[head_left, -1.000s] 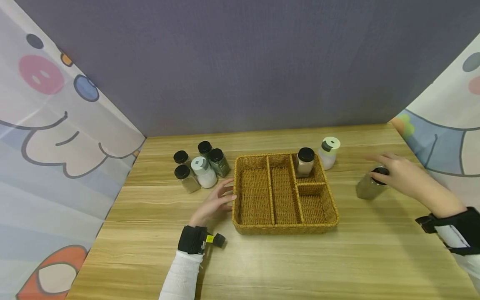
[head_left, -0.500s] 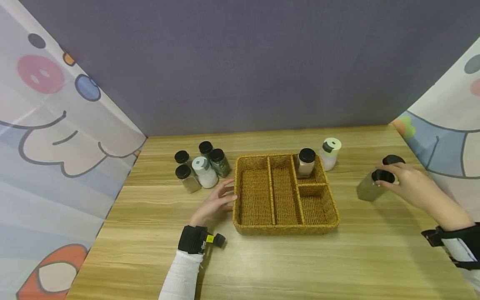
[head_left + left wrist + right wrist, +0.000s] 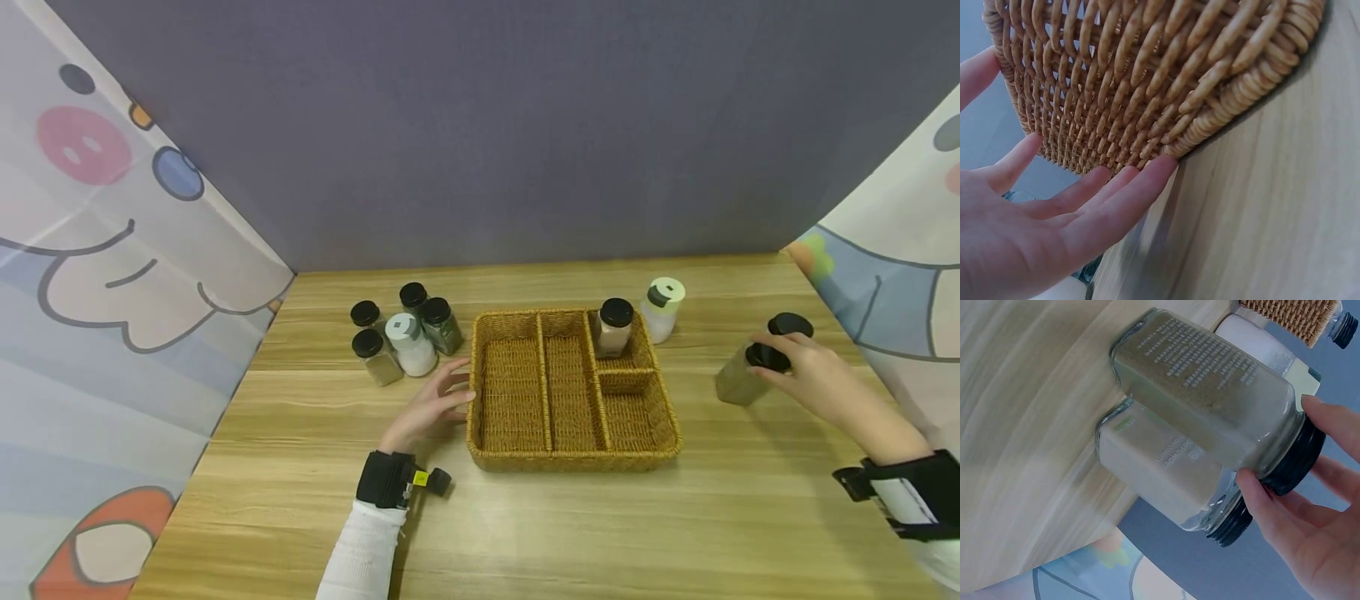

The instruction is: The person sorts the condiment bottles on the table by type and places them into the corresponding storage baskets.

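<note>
Right hand (image 3: 813, 377) has closed in since earlier, pinching the black lid (image 3: 1299, 457) of the jar (image 3: 1207, 387) beneath it.

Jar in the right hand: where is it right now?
In the head view, the held jar is on the right, beyond the wicker basket's right edge and beside another black-lidded jar.

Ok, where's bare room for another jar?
Free: both long compartments of the basket and its front-right one; the table before it; the gap between it and the jar in the right fingers. Crowded: the back-right compartment, holding a black-lidded jar; left of the basket, with five jars and the left fingers; beside the held jar, where another sits.
</note>
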Demonstrator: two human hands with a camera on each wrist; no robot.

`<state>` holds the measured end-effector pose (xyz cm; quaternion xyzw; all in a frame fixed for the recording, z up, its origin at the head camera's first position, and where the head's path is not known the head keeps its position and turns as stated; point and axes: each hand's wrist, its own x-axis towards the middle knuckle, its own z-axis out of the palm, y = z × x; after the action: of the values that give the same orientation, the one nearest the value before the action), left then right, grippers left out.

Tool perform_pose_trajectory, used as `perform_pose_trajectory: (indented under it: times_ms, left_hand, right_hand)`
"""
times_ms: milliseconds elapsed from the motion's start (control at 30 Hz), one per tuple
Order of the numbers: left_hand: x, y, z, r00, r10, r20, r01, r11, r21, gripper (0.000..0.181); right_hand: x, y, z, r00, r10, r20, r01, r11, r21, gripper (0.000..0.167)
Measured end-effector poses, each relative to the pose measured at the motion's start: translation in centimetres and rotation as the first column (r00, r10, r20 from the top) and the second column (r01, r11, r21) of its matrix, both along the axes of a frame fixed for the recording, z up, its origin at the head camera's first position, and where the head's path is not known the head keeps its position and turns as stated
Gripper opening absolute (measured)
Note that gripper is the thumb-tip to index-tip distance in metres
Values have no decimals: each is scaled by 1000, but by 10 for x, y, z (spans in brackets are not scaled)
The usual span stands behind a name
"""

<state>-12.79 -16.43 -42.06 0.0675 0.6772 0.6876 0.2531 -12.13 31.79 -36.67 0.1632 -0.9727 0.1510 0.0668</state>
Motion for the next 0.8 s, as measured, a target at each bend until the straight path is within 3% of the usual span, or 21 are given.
perform_pose_trajectory:
  times_ms: [133, 233, 533, 800]
  left_hand:
    - [3, 2, 8, 1000, -4, -8, 4, 1000, -13, 61]
    - [3, 3, 8, 1000, 0, -2, 0, 1000, -17, 61]
    - [-4, -3, -12, 1000, 18, 5, -18, 1000, 3, 60]
    - [-3, -3, -13, 1000, 25, -14, -25, 1000, 5, 61]
  right_hand:
    - [0, -1, -1, 1000, 3, -26, -3, 1000, 0, 42]
    - [0, -1, -1, 1000, 5, -29, -5, 1000, 7, 42]
    - [-4, -4, 4, 999, -4, 44, 2, 999, 45, 43]
    - [-5, -6, 6, 998, 8, 59, -11, 998, 56, 43]
